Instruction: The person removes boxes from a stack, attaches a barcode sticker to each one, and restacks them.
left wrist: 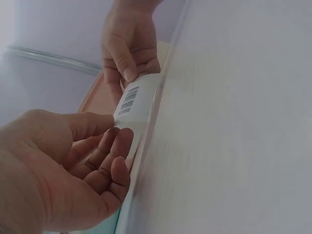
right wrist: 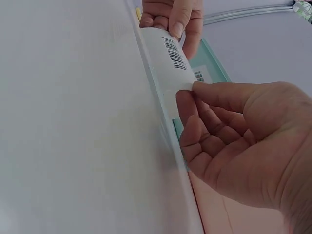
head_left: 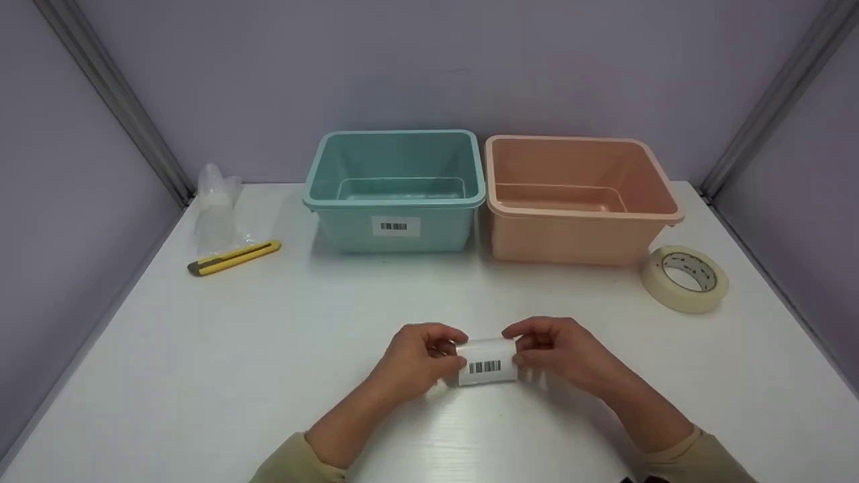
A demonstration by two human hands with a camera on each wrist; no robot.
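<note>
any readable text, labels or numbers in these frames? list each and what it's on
No legible words or numbers.
Barcode label pinched by left hand and right hand: bars only, any digits too small to read.
Barcode sticker on the teal bin: too small to read.
Tape roll core: dark marks, blurred.
Pink bin: no label showing.

Two plastic bins are sitting side by side at the back of the surface (head_left: pixel 335 315): one teal bin (head_left: pixel 394 191) and one pink bin (head_left: pixel 577 201), the pink one standing just right of the teal bin. Two barcode labels are showing (one is stuck on the teal bin's front wall): the stuck label (head_left: pixel 395 227) and one loose label (head_left: pixel 487 362) lying in front of the teal bin. One yellow utility knife (head_left: pixel 233 258) is lying left of the teal bin, one clear plastic wrapper (head_left: pixel 216 204) is resting just behind the knife, and one roll of tape (head_left: pixel 684 278) is lying far right of the teal bin, beyond the pink one.
</note>
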